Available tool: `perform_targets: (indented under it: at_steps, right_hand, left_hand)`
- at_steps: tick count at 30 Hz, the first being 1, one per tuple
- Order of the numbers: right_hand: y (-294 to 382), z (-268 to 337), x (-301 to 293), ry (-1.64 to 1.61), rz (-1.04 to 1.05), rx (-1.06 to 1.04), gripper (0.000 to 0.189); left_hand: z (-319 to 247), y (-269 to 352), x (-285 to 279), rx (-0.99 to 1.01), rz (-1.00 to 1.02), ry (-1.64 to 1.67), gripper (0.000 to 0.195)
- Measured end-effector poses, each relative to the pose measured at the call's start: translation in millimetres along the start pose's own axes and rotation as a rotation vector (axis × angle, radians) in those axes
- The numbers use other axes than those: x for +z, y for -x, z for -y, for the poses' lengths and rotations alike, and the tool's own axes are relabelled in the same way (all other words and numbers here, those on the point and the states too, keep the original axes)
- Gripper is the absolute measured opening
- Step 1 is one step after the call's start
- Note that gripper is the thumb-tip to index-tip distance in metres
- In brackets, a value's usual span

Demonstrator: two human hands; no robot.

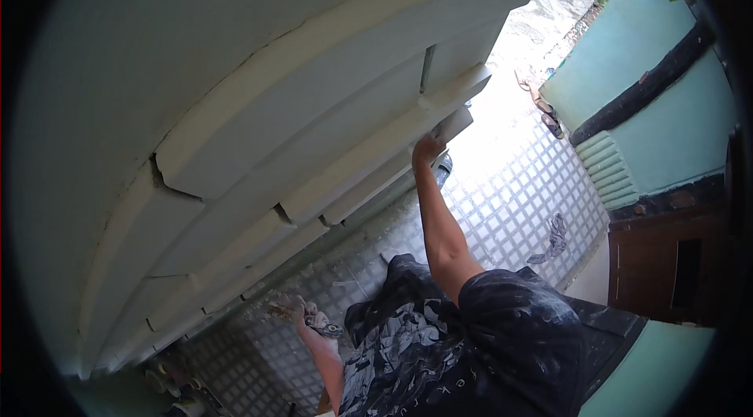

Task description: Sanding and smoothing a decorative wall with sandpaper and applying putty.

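Observation:
A pale wall moulding [376, 99] runs in stepped bands across the wall, with dark gaps where sections meet. My right hand [428, 149] is raised against the lower band near its right end. The fingers are blurred and partly turned away, so anything held in them is hidden. Low at my left side is my left hand [299, 306], whitened with dust, away from the wall. A small dark and silvery object [326, 327] shows beside it; its kind and whether I grip it are unclear. White dust marks my black T-shirt [517, 323].
Dusty patterned tiles [500, 205] cover the floor. A crumpled cloth [553, 240] lies on them, and sandals [550, 117] sit by the turquoise wall [635, 46]. Brown wooden furniture [647, 276] stands at right. Several cluttered items [182, 387] are at lower left.

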State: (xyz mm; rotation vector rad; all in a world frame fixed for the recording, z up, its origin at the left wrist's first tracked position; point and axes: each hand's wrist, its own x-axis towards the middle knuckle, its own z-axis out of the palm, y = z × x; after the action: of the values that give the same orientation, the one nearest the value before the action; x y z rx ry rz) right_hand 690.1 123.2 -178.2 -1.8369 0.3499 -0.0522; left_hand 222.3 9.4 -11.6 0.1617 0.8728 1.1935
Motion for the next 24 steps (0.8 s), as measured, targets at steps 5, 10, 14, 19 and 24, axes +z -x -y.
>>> perform_targets:
  at_steps: [5,10,14,19,24]
  right_hand:
    - [9.1,5.0,-26.6,0.266,0.031,-0.232,0.037]
    - [-22.8,-12.7,-89.5,0.316,0.043,-0.023,0.039]
    - [-23.1,-48.0,-158.0,0.362,0.023,0.051,0.051]
    - [29.9,-101.7,-238.9,0.434,0.134,0.126,0.061]
    - [122.2,-148.0,-282.1,0.246,0.062,0.127,0.047]
  left_hand:
    - [0.1,-2.4,25.6,-0.001,0.021,-0.011,0.050]
    - [-2.1,-0.7,54.7,0.120,0.124,-0.153,0.050]
    - [-17.0,-1.3,74.5,0.100,0.281,-0.083,0.064]
    - [-40.4,-7.2,84.0,0.239,0.611,-0.553,0.089]
    - [-87.8,-29.2,78.5,0.193,0.897,-0.844,0.082]
